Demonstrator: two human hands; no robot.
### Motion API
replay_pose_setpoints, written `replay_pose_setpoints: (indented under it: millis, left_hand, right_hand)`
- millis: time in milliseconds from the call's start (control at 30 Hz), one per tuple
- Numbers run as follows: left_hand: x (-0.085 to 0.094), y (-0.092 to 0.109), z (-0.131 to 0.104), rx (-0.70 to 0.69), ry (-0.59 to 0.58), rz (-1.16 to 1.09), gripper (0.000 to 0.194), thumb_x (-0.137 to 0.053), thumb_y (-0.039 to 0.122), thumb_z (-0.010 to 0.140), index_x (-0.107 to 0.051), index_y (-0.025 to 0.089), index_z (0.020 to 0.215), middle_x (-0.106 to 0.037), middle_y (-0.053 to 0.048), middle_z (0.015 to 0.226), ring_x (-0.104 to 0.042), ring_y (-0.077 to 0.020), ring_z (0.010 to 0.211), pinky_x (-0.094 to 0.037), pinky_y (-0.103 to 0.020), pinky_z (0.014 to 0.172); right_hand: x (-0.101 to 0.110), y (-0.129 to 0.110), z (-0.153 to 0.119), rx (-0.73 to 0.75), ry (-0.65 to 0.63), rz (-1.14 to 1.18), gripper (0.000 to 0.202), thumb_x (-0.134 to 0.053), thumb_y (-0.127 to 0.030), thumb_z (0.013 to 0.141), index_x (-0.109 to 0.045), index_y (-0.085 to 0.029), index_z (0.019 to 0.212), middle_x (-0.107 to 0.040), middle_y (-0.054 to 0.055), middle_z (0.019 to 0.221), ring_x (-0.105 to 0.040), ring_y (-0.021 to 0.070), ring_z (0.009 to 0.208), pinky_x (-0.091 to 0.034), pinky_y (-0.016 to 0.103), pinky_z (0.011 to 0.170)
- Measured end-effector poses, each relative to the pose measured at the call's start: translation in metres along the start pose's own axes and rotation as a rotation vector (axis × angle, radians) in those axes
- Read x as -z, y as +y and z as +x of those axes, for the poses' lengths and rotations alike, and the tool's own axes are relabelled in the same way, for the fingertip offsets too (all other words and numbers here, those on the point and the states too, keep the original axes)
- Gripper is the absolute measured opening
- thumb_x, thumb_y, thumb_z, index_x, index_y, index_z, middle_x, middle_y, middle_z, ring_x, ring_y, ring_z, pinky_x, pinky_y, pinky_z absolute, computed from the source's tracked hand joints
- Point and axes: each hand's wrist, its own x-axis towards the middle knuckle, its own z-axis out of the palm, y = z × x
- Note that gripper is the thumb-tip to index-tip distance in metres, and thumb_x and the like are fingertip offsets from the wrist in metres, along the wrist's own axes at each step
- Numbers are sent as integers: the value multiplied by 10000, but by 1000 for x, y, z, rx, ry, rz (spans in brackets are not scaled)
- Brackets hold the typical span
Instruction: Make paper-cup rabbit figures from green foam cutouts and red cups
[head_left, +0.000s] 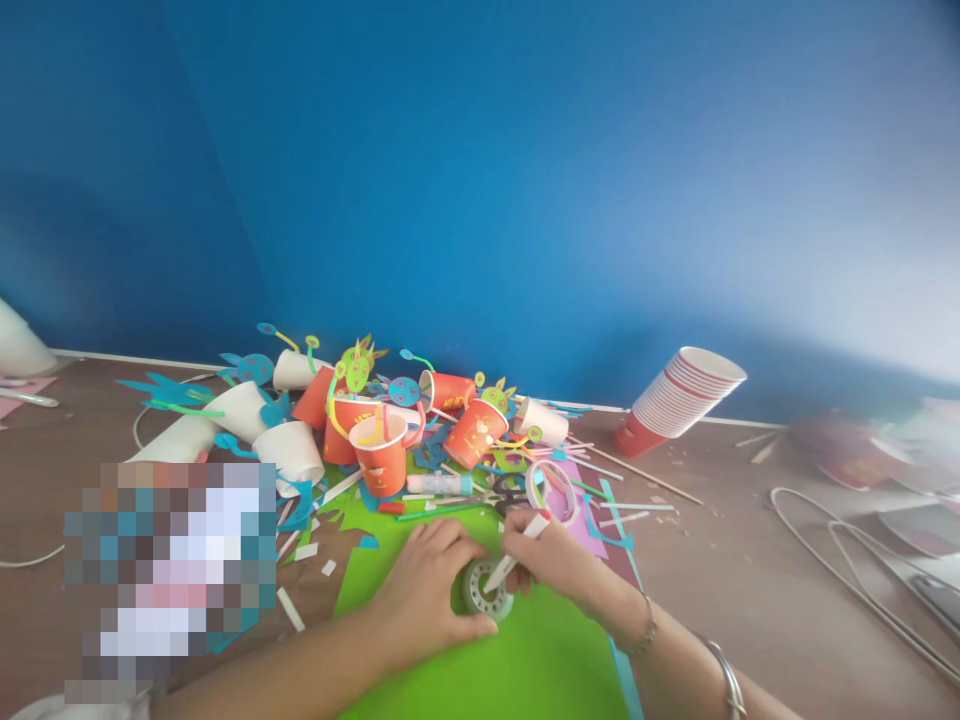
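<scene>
A sheet of green paper point(555, 650) lies flat before me. On it rests a small round whitish tape roll point(477, 604) whose hub has a ring of holes. My left hand point(431, 580) curves round its left side, thumb at the near edge and fingers at the far edge, pressing it to the paper. A white marker point(517, 551) with a red end is gripped in my right hand point(551, 555), slanting so its tip sits inside the roll. Just beyond my hands are a pair of scissors point(508, 489), a clear tape roll point(552, 493) and a glue stick point(440, 485).
Decorated paper cups point(379, 455) with paper faces and bent straws crowd the back, among paper scraps. A tilted cup stack point(679, 400) stands by the blue wall point(525, 180). A white cable point(847, 560) loops at right. A blurred-out patch point(176, 570) covers the left.
</scene>
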Motion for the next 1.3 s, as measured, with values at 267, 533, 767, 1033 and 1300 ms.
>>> replay_pose_setpoints:
  millis: [267,533,767,1033,1300]
  left_hand:
    - [-2,-1,0,-26,16,-37,483,-811,341,578,-640,240,1019,-610,-35,1010,-541,-265,964,-418,-418,882]
    - [28,-5,6,74,114,-221,422,-687,265,682,-596,227,1092,-636,-53,1096,-602,-236,978,-485,-336,837]
    - [50,-16,3,51,98,-72,352,-683,308,719,-615,226,1055,-659,-53,1061,-625,-245,967,-494,-354,853]
    - [31,-27,-19,32,133,-38,413,-691,214,684,-578,226,1081,-614,-78,1099,-579,-264,1043,-482,-393,906]
    - [25,-29,-21,34,144,-36,467,-673,191,727,-553,237,1176,-584,-85,1173,-545,-262,1121,-451,-404,976]
  right_hand:
    - [11,20,-5,140,56,879,236,-592,-448,799,-545,-219,771,-614,-18,657,-579,131,616,-470,250,634]
    - [-3,29,-2,194,-23,965,299,-646,-524,756,-585,-232,779,-594,-3,699,-584,183,742,-458,374,847]
    - [-6,30,-7,250,-32,869,249,-639,-468,787,-605,-221,801,-604,2,744,-578,180,766,-441,303,785]
    - [-9,31,-9,238,12,686,239,-591,-440,829,-603,-205,791,-628,6,696,-589,194,756,-444,322,773]
    - [-9,28,-10,223,14,603,269,-561,-454,843,-600,-193,793,-632,10,668,-592,208,760,-439,345,764]
